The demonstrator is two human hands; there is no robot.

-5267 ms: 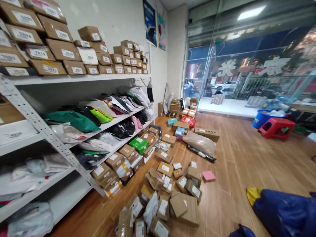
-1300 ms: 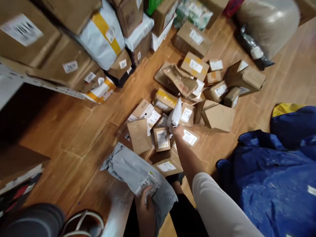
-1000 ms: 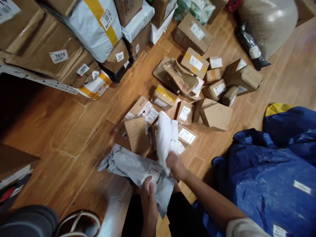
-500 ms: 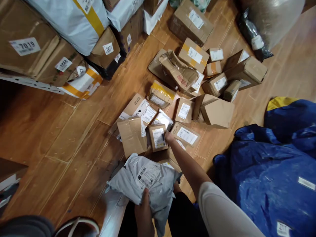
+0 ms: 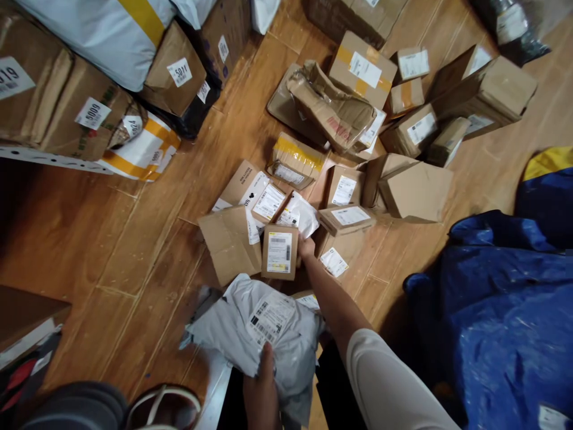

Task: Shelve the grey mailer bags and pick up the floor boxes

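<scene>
1. Since half a second ago the right hand (image 5: 306,246) has lifted the small labelled box (image 5: 280,252) upright, fingers pinching its right edge
2. Just below that box, the left hand (image 5: 264,382) grips the grey mailer bag (image 5: 264,325), thumb pressed on top
3. Brown parcels (image 5: 414,191) lie above the box on the wooden floor (image 5: 134,251)

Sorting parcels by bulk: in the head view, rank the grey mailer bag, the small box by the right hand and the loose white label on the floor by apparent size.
1. Grey mailer bag, though nearest the camera
2. Small box
3. Loose white label
</scene>
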